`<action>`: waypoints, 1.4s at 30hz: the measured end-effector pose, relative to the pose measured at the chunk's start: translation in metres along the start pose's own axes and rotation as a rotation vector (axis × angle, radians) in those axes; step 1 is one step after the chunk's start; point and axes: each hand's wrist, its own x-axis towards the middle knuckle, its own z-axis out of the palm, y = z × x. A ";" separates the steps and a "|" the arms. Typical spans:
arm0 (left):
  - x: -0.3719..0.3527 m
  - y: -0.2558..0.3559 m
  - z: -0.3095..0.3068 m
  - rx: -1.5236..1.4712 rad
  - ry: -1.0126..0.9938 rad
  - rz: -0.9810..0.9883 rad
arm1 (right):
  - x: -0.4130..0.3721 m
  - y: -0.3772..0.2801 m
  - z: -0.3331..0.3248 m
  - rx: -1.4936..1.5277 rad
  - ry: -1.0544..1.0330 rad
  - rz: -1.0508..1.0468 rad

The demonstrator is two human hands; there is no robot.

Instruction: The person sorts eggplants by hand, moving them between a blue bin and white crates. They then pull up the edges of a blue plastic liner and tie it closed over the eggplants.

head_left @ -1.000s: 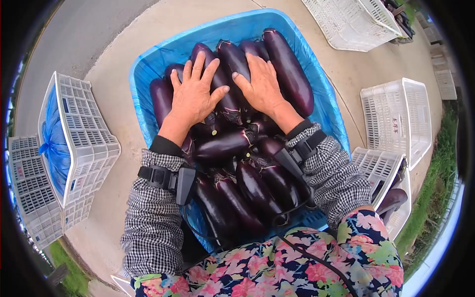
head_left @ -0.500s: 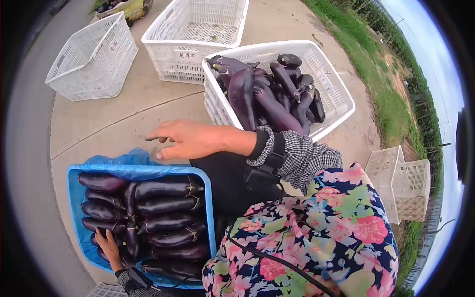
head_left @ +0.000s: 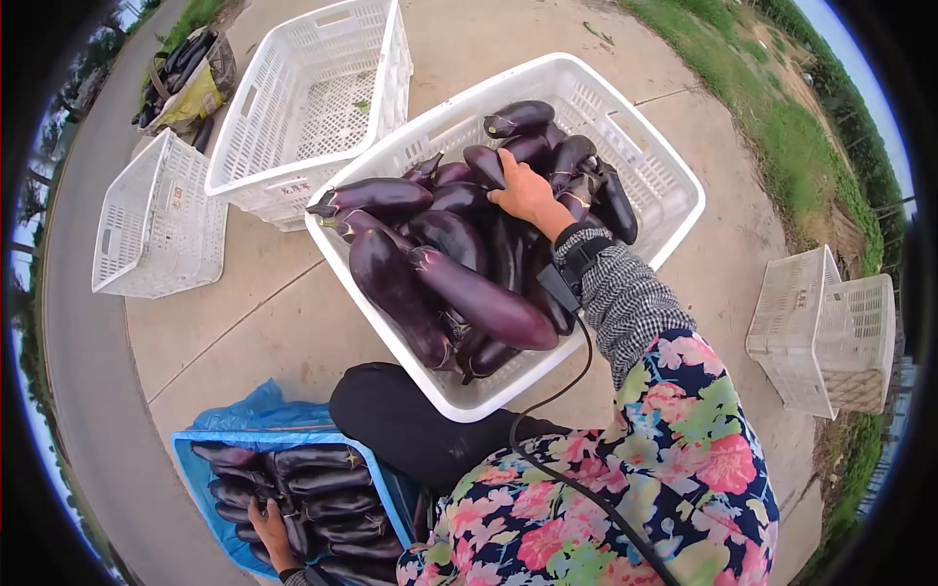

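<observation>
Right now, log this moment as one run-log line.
left hand: on neatly rowed dark-purple eggplants, blue plastic crate | right hand: on jumbled dark-purple eggplants, white perforated plastic crate | right grip: closure unclear

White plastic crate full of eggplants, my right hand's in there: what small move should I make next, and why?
I'd probably curl your right hand around the glossy dark purple eggplant at its fingertips: it seems within grasp, near the top of the heap, with no other eggplant visibly lying across it.
</observation>
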 end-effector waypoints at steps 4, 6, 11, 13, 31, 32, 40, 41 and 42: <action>-0.007 0.055 -0.017 0.167 0.004 0.135 | -0.008 0.024 -0.047 0.279 0.159 0.000; 0.001 0.033 -0.024 0.243 -0.009 0.135 | -0.006 0.065 -0.072 0.160 0.267 0.040; -0.006 -0.015 -0.006 0.248 -0.031 0.053 | 0.010 0.168 -0.091 -0.208 0.316 0.272; -0.017 -0.012 -0.004 0.252 -0.043 0.033 | 0.016 0.154 -0.088 -0.287 0.398 0.261; -0.065 -0.076 -0.020 0.276 -0.100 -0.135 | 0.008 0.109 -0.087 1.706 -0.027 0.033; -0.068 -0.072 -0.017 0.313 -0.076 -0.158 | -0.006 0.093 -0.088 1.705 -0.025 0.020; -0.078 -0.034 -0.014 0.170 -0.022 -0.071 | -0.044 0.010 -0.061 2.035 -0.599 -0.154; -0.080 -0.031 -0.015 0.146 -0.030 -0.093 | -0.052 -0.010 -0.058 1.989 -0.644 -0.157; -0.081 -0.039 -0.010 0.109 0.022 -0.055 | -0.062 -0.033 -0.058 1.939 -0.695 -0.165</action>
